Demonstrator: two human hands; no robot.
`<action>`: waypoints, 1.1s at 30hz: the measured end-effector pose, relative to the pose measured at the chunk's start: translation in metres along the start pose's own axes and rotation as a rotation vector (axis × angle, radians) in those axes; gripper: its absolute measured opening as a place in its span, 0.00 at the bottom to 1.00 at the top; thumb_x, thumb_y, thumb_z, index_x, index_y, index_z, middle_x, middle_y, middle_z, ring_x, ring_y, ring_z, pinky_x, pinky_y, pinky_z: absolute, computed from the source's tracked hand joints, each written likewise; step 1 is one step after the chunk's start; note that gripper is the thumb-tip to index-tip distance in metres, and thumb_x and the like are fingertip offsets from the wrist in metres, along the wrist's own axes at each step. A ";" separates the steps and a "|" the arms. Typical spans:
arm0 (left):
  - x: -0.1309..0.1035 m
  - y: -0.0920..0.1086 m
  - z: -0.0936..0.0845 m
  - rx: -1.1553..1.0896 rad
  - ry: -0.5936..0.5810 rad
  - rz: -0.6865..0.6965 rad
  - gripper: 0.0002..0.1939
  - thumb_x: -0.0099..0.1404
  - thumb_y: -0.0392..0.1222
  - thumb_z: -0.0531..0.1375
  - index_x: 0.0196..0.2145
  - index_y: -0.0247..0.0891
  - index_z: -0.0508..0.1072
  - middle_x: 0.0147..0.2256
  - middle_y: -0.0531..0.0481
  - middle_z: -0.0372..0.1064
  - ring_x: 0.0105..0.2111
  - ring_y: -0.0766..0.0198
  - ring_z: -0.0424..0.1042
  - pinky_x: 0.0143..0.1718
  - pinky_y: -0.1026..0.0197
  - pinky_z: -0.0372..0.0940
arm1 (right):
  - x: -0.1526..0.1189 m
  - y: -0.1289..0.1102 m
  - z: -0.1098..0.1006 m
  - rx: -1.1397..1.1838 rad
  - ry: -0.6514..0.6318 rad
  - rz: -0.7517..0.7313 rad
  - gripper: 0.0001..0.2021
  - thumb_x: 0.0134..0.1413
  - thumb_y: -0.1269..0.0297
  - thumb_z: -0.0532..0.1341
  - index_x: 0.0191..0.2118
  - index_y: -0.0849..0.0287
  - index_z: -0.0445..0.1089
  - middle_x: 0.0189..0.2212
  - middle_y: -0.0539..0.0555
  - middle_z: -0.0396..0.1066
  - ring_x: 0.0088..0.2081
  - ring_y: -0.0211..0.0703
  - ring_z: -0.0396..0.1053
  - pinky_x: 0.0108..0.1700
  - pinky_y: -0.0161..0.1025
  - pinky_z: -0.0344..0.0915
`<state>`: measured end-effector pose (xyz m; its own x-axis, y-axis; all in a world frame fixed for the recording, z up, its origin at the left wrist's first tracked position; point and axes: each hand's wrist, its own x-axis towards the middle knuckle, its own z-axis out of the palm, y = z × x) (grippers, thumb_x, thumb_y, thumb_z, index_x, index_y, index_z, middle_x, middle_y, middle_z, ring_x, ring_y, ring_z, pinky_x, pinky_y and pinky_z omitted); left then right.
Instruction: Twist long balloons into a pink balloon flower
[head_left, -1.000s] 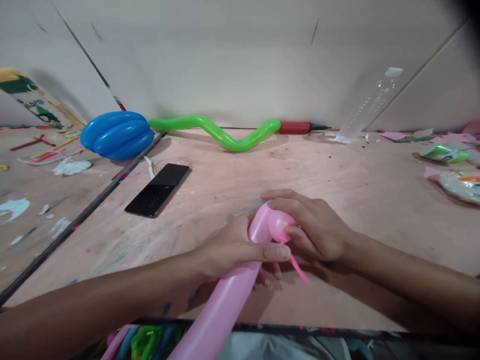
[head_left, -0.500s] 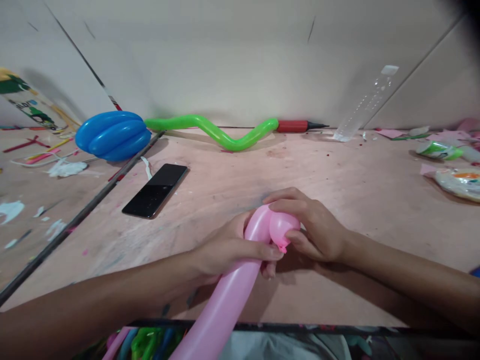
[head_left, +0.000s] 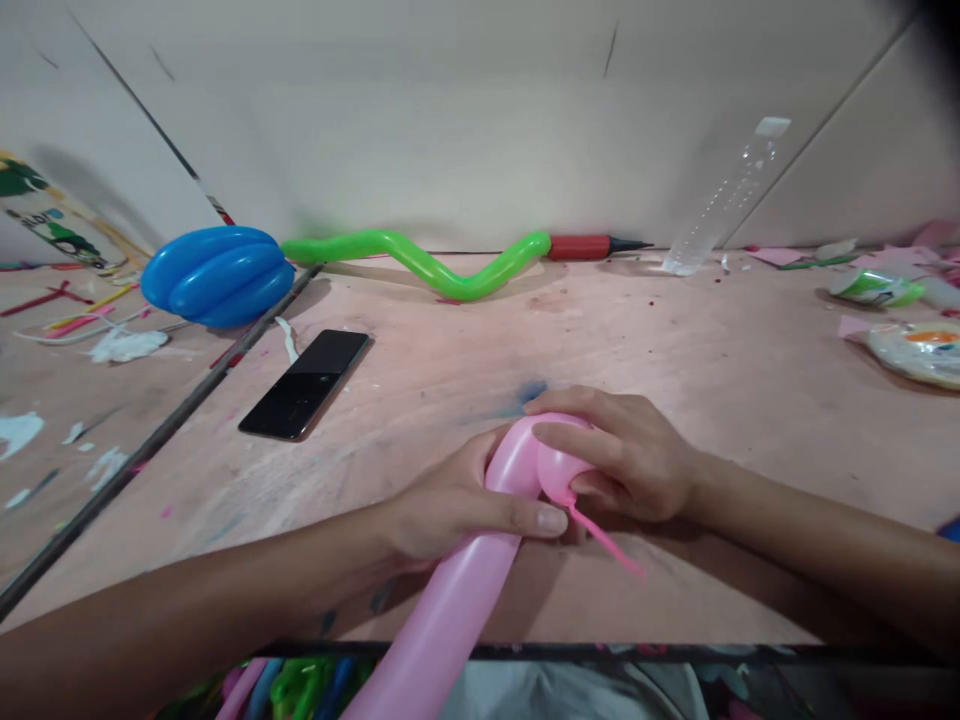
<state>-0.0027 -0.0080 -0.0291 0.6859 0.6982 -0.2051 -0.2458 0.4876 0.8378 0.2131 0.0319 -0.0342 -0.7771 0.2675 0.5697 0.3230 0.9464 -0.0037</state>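
Over on the left, the blue balloon (head_left: 217, 277) bulges, a black phone (head_left: 304, 386) flat in front of it, the wavy green balloon (head_left: 420, 262) along the wall. Now the left hand (head_left: 450, 500), wrapped round the pink balloon (head_left: 466, 590), thumb across the top! That balloon slants up over the table edge, its far end bent over. And the right hand (head_left: 637, 455) cups that bent end, fingers over it, thumb by the thin tail (head_left: 606, 540); beyond, a clear bottle (head_left: 724, 205) leans.
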 end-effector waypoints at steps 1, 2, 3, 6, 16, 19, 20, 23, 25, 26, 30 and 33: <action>0.000 -0.001 -0.001 -0.006 -0.002 0.002 0.23 0.51 0.36 0.74 0.44 0.36 0.73 0.33 0.53 0.73 0.30 0.69 0.73 0.37 0.66 0.69 | -0.001 0.000 0.000 -0.037 0.001 -0.013 0.16 0.73 0.55 0.47 0.59 0.54 0.59 0.51 0.61 0.72 0.49 0.50 0.72 0.42 0.44 0.72; 0.000 -0.002 -0.001 -0.015 -0.008 0.004 0.23 0.51 0.36 0.75 0.43 0.36 0.73 0.32 0.53 0.73 0.29 0.70 0.72 0.36 0.66 0.68 | -0.001 -0.001 0.000 -0.073 -0.001 -0.021 0.16 0.72 0.57 0.49 0.59 0.54 0.59 0.51 0.61 0.72 0.48 0.50 0.72 0.41 0.44 0.71; 0.000 -0.003 -0.002 -0.024 -0.015 0.004 0.24 0.50 0.37 0.75 0.43 0.36 0.73 0.32 0.53 0.73 0.28 0.70 0.71 0.34 0.67 0.68 | 0.000 -0.002 0.000 -0.107 -0.007 -0.028 0.15 0.72 0.59 0.50 0.60 0.54 0.59 0.50 0.60 0.72 0.47 0.49 0.73 0.41 0.43 0.71; 0.001 -0.006 -0.004 -0.024 -0.049 0.006 0.22 0.51 0.38 0.75 0.42 0.35 0.73 0.31 0.51 0.74 0.28 0.68 0.72 0.35 0.66 0.68 | 0.003 -0.004 0.000 -0.190 0.032 -0.096 0.14 0.70 0.62 0.51 0.58 0.56 0.60 0.48 0.59 0.73 0.43 0.47 0.73 0.37 0.40 0.69; 0.000 -0.004 -0.005 0.067 -0.050 0.044 0.20 0.53 0.35 0.73 0.44 0.36 0.75 0.34 0.52 0.74 0.34 0.68 0.73 0.37 0.67 0.69 | 0.006 -0.007 0.002 -0.024 0.133 -0.062 0.22 0.73 0.48 0.45 0.58 0.57 0.62 0.53 0.63 0.69 0.50 0.48 0.71 0.42 0.43 0.72; 0.000 0.003 -0.008 0.141 -0.058 0.013 0.28 0.52 0.35 0.73 0.51 0.37 0.74 0.40 0.48 0.75 0.37 0.64 0.74 0.38 0.65 0.70 | 0.011 -0.006 -0.016 0.244 -0.001 -0.005 0.26 0.67 0.46 0.54 0.63 0.57 0.60 0.58 0.63 0.65 0.54 0.50 0.69 0.48 0.45 0.71; 0.000 0.005 -0.009 0.169 -0.050 0.018 0.28 0.52 0.34 0.73 0.50 0.36 0.74 0.40 0.48 0.75 0.37 0.64 0.74 0.38 0.65 0.70 | 0.014 -0.007 -0.024 0.292 -0.084 0.022 0.29 0.63 0.49 0.58 0.64 0.58 0.59 0.60 0.63 0.63 0.56 0.50 0.68 0.50 0.46 0.70; 0.001 0.009 -0.010 0.219 -0.015 0.047 0.24 0.51 0.31 0.72 0.46 0.36 0.74 0.39 0.49 0.76 0.38 0.63 0.75 0.39 0.64 0.71 | 0.031 -0.015 -0.042 0.138 -0.318 0.102 0.26 0.56 0.59 0.64 0.60 0.57 0.63 0.58 0.59 0.66 0.52 0.49 0.69 0.48 0.45 0.69; 0.002 0.010 -0.009 0.218 -0.012 0.041 0.22 0.51 0.30 0.71 0.45 0.36 0.74 0.40 0.48 0.77 0.39 0.61 0.77 0.41 0.61 0.72 | 0.042 -0.025 -0.046 -0.092 -0.408 0.081 0.16 0.58 0.67 0.62 0.52 0.56 0.68 0.48 0.55 0.72 0.43 0.47 0.70 0.39 0.42 0.68; 0.003 0.010 -0.008 0.216 -0.006 0.034 0.20 0.52 0.29 0.70 0.43 0.36 0.74 0.40 0.48 0.77 0.39 0.60 0.77 0.41 0.60 0.72 | 0.047 -0.030 -0.044 -0.204 -0.435 0.041 0.13 0.58 0.70 0.61 0.49 0.57 0.69 0.44 0.55 0.73 0.41 0.48 0.69 0.36 0.42 0.66; 0.003 0.016 -0.001 0.363 0.084 0.012 0.17 0.52 0.27 0.67 0.40 0.36 0.72 0.40 0.49 0.77 0.39 0.59 0.77 0.41 0.59 0.72 | 0.053 -0.050 -0.032 -0.487 -0.480 -0.008 0.13 0.55 0.78 0.59 0.45 0.62 0.72 0.36 0.56 0.74 0.36 0.50 0.70 0.29 0.43 0.61; -0.001 0.022 0.002 0.559 0.157 0.021 0.17 0.55 0.27 0.65 0.42 0.37 0.70 0.41 0.48 0.76 0.39 0.59 0.76 0.40 0.59 0.71 | 0.054 -0.059 -0.027 -0.602 -0.505 0.033 0.14 0.49 0.81 0.61 0.42 0.66 0.74 0.32 0.58 0.73 0.31 0.50 0.70 0.27 0.42 0.57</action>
<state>-0.0078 0.0008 -0.0094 0.5649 0.7945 -0.2227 0.1700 0.1521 0.9736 0.1664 -0.0139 0.0187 -0.8668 0.4803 0.1342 0.4753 0.7141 0.5139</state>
